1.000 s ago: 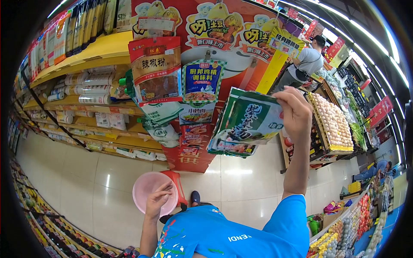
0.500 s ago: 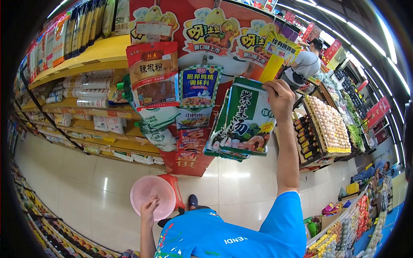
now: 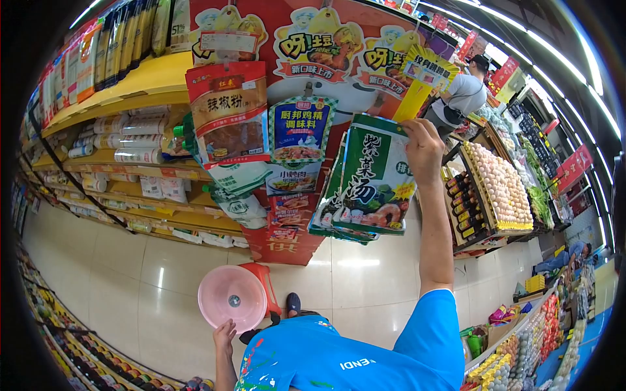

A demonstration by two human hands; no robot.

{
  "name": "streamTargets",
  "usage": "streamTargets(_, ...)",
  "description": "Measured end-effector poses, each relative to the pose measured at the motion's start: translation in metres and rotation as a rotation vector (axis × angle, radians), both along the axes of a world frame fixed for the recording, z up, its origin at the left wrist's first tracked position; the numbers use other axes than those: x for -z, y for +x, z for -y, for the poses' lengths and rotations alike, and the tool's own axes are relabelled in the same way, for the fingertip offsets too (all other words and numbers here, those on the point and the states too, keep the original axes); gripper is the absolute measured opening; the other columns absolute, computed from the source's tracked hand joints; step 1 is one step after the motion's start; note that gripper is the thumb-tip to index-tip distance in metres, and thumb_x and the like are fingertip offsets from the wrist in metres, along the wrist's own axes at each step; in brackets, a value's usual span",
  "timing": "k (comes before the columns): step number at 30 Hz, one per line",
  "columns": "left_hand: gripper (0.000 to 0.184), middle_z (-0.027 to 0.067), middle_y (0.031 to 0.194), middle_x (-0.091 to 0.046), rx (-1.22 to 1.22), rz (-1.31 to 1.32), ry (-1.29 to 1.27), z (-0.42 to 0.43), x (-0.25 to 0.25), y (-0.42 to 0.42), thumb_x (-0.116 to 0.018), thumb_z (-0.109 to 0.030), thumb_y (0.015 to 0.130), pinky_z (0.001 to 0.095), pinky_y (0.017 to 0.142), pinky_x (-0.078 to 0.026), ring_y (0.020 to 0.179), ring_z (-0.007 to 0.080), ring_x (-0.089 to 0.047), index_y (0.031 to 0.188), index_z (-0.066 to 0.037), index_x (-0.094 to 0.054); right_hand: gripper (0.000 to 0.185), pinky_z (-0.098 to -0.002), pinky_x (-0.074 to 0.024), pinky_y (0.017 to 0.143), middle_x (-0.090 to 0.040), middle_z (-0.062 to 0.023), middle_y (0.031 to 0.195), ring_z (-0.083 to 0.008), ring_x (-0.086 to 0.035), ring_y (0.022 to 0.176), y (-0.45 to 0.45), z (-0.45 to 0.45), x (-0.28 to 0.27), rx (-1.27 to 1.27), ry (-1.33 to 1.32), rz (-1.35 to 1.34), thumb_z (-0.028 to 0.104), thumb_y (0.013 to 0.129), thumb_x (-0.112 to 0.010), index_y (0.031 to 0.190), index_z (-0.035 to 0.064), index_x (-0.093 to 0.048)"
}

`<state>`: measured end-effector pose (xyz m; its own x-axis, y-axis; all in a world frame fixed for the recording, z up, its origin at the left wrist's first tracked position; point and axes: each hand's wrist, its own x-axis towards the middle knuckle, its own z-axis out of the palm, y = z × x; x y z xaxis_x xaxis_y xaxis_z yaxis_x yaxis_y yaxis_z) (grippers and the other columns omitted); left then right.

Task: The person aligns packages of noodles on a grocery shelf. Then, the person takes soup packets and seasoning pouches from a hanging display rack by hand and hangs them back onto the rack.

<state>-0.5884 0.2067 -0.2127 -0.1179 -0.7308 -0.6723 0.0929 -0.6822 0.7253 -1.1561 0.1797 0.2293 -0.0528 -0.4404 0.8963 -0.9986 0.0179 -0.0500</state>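
- Nearest to you was your blue shirt [image 3: 365,352], with white letters on its front.
- Your left hand [image 3: 225,333] was down low, loosely open with the fingers a bit bent, and it held nothing that you could see. It was at the near edge of a pink basin [image 3: 218,293] — you couldn't tell if they touched.
- The basin had a dark round spot [image 3: 234,300] inside. A red plastic thing [image 3: 274,296] was just beside it, and a dark shoe [image 3: 293,303] was near that.
- Your right hand [image 3: 424,150] was up high, almost closed, its fingertips on the top right corner of a green packet [image 3: 372,176].
- That packet hung nearly straight up, its front to you, with a bowl of soup food on it. More green packets [image 3: 329,205] were right behind it, to the left.
- Left of those hung a blue packet [image 3: 300,127], and then a red chili packet [image 3: 229,117]. Both were in front of a red board [image 3: 280,251].
- Farther left were yellow shelves [image 3: 143,78] full of bags and rolls.
- Off to the right were dark bottles [image 3: 464,205] and a big pile of eggs [image 3: 499,186].
- Way back stood a person in a gray top [image 3: 466,94] — turned away from you — under long bright lights [image 3: 521,32].
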Motion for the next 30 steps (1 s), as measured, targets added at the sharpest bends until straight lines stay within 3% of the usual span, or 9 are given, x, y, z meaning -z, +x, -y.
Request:
streamTargets(19, 0.035, 0.0151, 0.115, -0.06, -0.107, 0.092, 0.224, -0.047, 0.083, 0.052, -0.054, -0.018, 0.084, 0.0429, 0.086, -0.048, 0.107, 0.0289, -0.058, 0.111, 0.004, -0.058, 0.013, -0.0357, -0.0501, 0.072, -0.061, -0.0116, 0.085, -0.0279, -0.061, 0.08, -0.005, 0.006, 0.008, 0.064, 0.023, -0.121, -0.004, 0.076, -0.061, 0.088, -0.0002, -0.063)
streamTargets(30, 0.035, 0.0151, 0.113, -0.061, -0.126, 0.167, 0.29, -0.057, 0.086, 0.06, -0.053, -0.016, 0.084, 0.043, 0.083, -0.049, 0.103, 0.0288, -0.06, 0.112, 0.004, -0.058, 0.009, -0.0361, -0.0495, 0.071, -0.062, -0.012, 0.085, -0.0287, -0.06, 0.079, -0.005, 0.007, 0.012, 0.059, 0.002, -0.089, 0.0, 0.08, -0.061, 0.089, -0.0004, -0.062)
